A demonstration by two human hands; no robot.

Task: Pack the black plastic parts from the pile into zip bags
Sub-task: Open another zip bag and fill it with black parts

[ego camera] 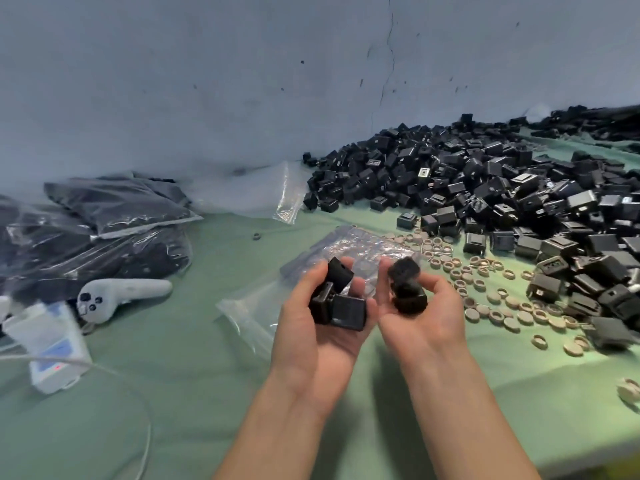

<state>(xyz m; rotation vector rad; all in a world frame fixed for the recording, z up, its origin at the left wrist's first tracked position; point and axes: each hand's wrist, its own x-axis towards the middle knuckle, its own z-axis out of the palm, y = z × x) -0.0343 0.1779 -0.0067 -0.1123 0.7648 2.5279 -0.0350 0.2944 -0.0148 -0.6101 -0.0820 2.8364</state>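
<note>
While both hands hang at centre frame above a flat bag (249,317) on the worktop (194,393), the left hand (311,348) cups black parts (341,308) in its grip and the right hand (426,327) curls round more. The pile (485,188) fills the right. Gathering everything into one hand would probably free the other to open the bag.

No text, brand or number can be read in this view. The white box (48,344) at the left edge carries a pale blue label and a small red mark (both too blurred to tell any letters). In the pile (485,188), one black part (424,172) shows a light rectangular face, but no sign on it can be read. The black plastic parts (348,311) held in the left hand (322,344) and in the right hand (427,323) show only plain dark faces.
</note>
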